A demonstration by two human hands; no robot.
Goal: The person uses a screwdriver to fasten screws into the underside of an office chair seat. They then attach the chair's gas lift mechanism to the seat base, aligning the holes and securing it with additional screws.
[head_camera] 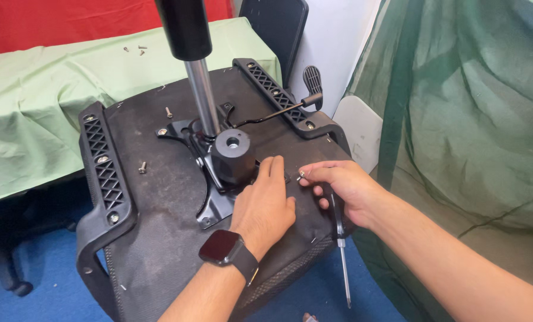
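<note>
Fingertips (312,174) pinching screw (301,176), screwdriver (340,238) tucked

the upturned chair seat (159,238) is covered in matt black woven cloth, slightly rough. its armrest brackets (102,167) look like dull black moulded plastic with a lattice pattern. the gas lift rod (202,95) is smooth, shiny metal, its upper sleeve (186,27) glossy black. the mechanism plate (210,203) is dark painted metal. the loose screws (142,167) are bright metal. the screwdriver (340,238) has a black plastic handle and a polished steel shaft. the smartwatch (220,247) face is glossy glass. a pale green cloth (40,101) lies creased and matt.
</note>
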